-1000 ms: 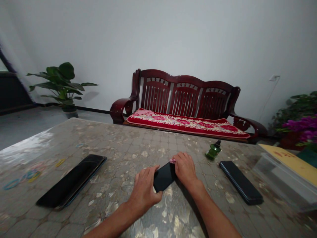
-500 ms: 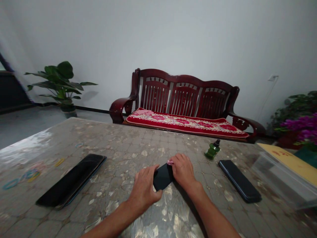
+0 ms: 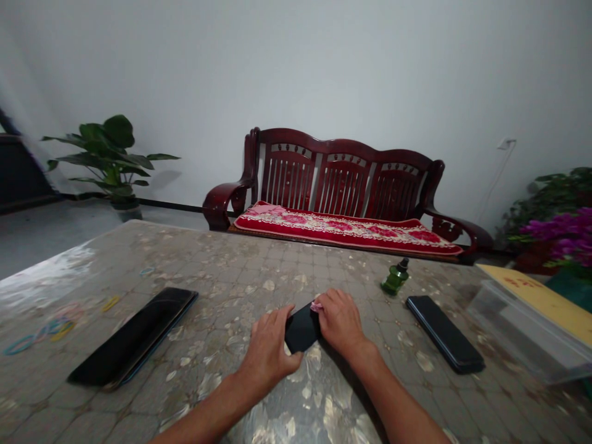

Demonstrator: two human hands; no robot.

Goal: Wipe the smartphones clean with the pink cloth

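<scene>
A dark-screened smartphone lies on the patterned tabletop between my hands. My left hand grips its left end, thumb along the near edge and fingers at the far edge. My right hand is closed on a small pink cloth and rests over the phone's right end. Most of the cloth is hidden under those fingers. To the left lies a larger black phone or tablet; to the right, a thick dark phone.
A green spray bottle stands beyond my right hand. At far right is a clear plastic box with a yellow sheet on top. Coloured rubber bands lie at far left. Past the table stands a wooden bench.
The right hand with the pink cloth has shifted slightly left over the phone's far edge. The left hand keeps its hold. The whole view has turned very slightly.
</scene>
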